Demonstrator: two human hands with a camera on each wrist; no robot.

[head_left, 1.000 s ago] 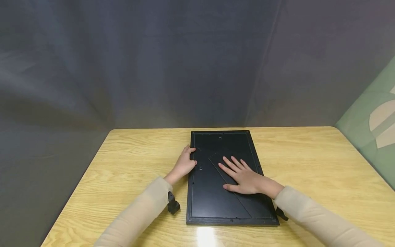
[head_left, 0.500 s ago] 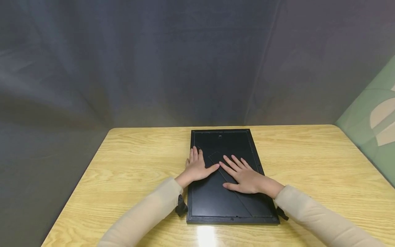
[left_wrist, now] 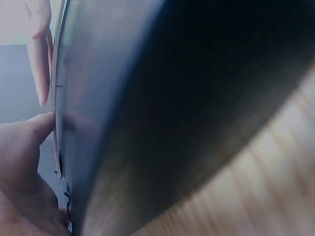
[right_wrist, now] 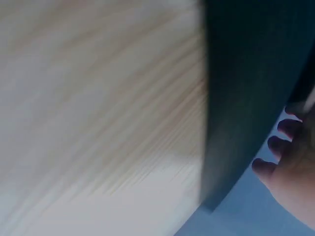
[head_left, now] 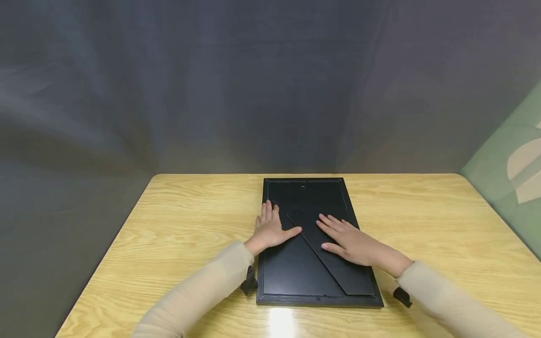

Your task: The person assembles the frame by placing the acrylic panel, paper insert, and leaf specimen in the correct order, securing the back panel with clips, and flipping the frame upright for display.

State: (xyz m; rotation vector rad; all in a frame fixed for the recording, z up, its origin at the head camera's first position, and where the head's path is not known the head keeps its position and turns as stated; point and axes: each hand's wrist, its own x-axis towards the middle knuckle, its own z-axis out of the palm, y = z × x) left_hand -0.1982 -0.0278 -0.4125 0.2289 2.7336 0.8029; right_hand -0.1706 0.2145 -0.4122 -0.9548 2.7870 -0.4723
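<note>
A black picture frame (head_left: 291,277) lies face down on the wooden table, its back panel upward. A slanted easel stand (head_left: 351,279) runs across the back, its lower end slightly raised from the panel. My left hand (head_left: 270,232) rests on the panel's left side, fingers straight and thumb stretched toward the stand. My right hand (head_left: 352,244) is over the right half, fingers extended above the stand. In the left wrist view the left thumb (left_wrist: 42,125) shows near the stand's edge. The right wrist view shows the right fingertips (right_wrist: 278,145) beyond the frame's dark side (right_wrist: 236,108).
A small metal hanger (head_left: 303,187) sits near the frame's far edge. The pale wooden table (head_left: 190,211) extends to both sides. A dark grey curtain (head_left: 253,94) hangs behind it, and a green patterned surface (head_left: 515,188) stands at the right.
My left hand moved from the frame's left edge onto the back panel. My right hand shifted right with its fingers closer together, and the stand's lower end has lifted a little.
</note>
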